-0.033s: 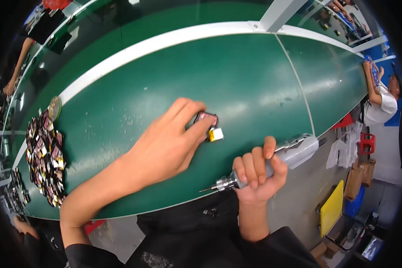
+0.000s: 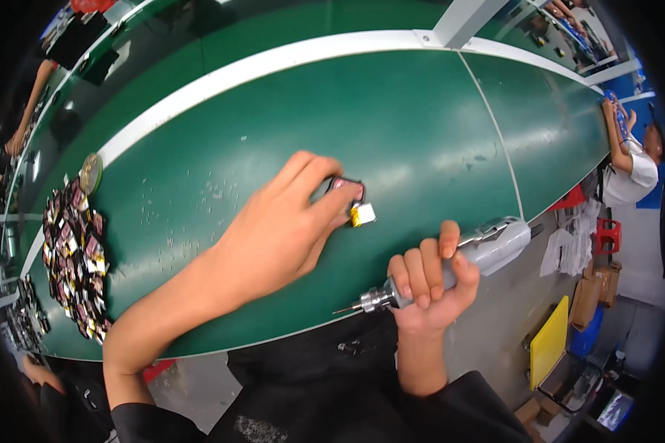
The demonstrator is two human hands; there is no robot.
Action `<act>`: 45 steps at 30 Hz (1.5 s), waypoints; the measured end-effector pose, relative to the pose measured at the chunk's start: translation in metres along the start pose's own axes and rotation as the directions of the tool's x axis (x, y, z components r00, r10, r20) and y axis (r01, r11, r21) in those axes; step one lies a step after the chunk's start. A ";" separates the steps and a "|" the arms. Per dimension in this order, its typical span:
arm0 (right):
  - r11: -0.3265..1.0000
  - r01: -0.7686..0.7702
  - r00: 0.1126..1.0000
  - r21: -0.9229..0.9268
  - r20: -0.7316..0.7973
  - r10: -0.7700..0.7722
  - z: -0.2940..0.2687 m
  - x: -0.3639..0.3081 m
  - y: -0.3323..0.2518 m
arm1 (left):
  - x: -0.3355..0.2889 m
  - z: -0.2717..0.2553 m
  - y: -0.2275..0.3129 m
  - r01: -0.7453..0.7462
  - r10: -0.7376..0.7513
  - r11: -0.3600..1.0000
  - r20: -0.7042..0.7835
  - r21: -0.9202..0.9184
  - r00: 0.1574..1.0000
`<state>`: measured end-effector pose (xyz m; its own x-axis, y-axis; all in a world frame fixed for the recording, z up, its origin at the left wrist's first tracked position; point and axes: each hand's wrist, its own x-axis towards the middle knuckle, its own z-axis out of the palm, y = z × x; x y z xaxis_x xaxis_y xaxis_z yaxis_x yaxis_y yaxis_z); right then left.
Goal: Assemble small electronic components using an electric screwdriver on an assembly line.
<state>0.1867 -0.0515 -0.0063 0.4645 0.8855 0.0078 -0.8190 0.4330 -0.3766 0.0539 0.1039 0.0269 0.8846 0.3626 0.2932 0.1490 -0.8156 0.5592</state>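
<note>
My left hand (image 2: 288,214) is closed on a small black-edged electronic unit (image 2: 349,190) with a pinkish inside, down at the green table (image 2: 414,148). A small silver battery pouch with yellow tape (image 2: 363,214) sticks out from the unit beside the thumb. The fingers cover much of the unit. My right hand (image 2: 432,284) is wrapped round a grey electric screwdriver (image 2: 488,247), held over the table's near edge. Its thin bit (image 2: 344,311) points left, apart from the unit.
A heap of similar small units (image 2: 74,251) lies at the left, with a round dish (image 2: 90,173) behind it. Tiny bits (image 2: 214,184) are scattered on the table. A white rail (image 2: 273,66) runs along the far side. A co-worker (image 2: 632,159) is at the far right.
The view has shifted slightly. My left hand and the unit are a little farther from me; both grips are unchanged.
</note>
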 end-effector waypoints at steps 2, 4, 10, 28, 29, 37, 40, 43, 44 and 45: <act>0.999 -0.021 0.999 -0.025 0.037 0.022 -0.002 -0.006 0.004 | -0.002 0.003 0.001 0.021 -0.021 0.999 -0.006 -0.029 1.000; 0.999 -0.033 0.999 -0.043 0.040 0.035 0.002 -0.014 0.009 | -0.001 0.004 0.001 0.030 -0.031 0.998 -0.018 -0.054 0.999; 0.991 -0.112 0.993 -0.075 0.032 0.114 0.010 -0.049 0.023 | 0.001 0.011 0.002 0.064 -0.063 0.997 -0.014 0.034 0.998; 0.958 -0.169 0.985 -0.230 -0.072 0.156 0.002 -0.073 0.038 | -0.068 0.042 0.049 -0.262 0.285 0.921 -0.040 0.289 0.958; 0.958 -0.170 0.985 -0.233 -0.078 0.156 0.002 -0.071 0.033 | -0.068 0.041 0.049 -0.250 0.265 0.928 -0.019 0.277 0.964; 0.919 0.040 0.955 -0.392 0.287 0.081 0.040 -0.033 -0.041 | -0.081 0.041 0.051 -0.271 0.264 0.913 0.064 0.305 0.962; 0.891 0.151 0.954 -0.428 0.300 -0.017 0.048 -0.017 -0.041 | -0.083 0.044 0.048 -0.310 0.310 0.859 0.068 0.408 0.948; 0.851 0.151 0.946 -0.503 0.322 0.023 0.047 -0.004 -0.040 | -0.082 0.047 0.048 -0.311 0.325 0.851 0.041 0.424 0.945; 0.823 0.156 0.940 -0.546 0.339 0.046 0.047 -0.001 -0.041 | -0.082 0.047 0.048 -0.314 0.340 0.851 0.014 0.421 0.940; 0.819 0.152 0.937 -0.554 0.345 0.059 0.045 0.001 -0.040 | -0.081 0.047 0.050 -0.315 0.340 0.854 0.014 0.414 0.940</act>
<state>0.2047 -0.0606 0.0510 0.2706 0.9133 0.3045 -0.4132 0.3959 -0.8201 0.0103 0.0128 -0.0055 0.8885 0.0574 0.4553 0.0316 -0.9974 0.0642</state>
